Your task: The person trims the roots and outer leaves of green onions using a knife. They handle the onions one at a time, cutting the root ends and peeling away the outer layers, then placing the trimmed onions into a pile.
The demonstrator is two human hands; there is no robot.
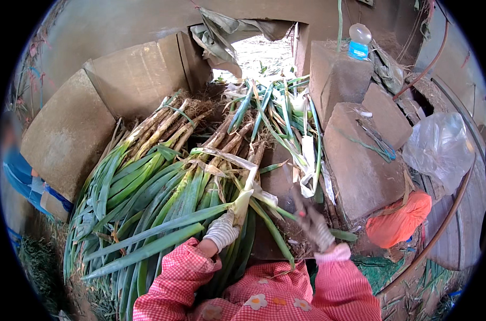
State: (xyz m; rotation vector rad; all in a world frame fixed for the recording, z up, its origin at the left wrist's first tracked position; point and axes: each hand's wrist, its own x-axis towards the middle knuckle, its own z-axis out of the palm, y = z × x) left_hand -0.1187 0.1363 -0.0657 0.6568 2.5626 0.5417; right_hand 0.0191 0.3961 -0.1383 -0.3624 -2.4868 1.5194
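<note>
My left hand (223,230), in a striped knit glove, is closed around the stem of a large green onion (241,204). Its green leaves lie out to the left, and torn pale outer layers hang from it. My right hand (316,230), also gloved, is blurred to the right of the stem, holding what looks like a knife (294,194), also blurred. Bundles of unpeeled green onions (158,128) with brown roots lie to the left and ahead. A pile of peeled leaves and white strips (303,136) lies beyond my right hand.
Large brown blocks (359,160) stand on the right, with scissors (375,138) on one. A blue-labelled bottle (358,42) stands farther back. An orange plastic bag (399,220), a clear plastic bag (439,148) and a curved brown hose (439,232) are at the right. Tan panels (134,72) line the left.
</note>
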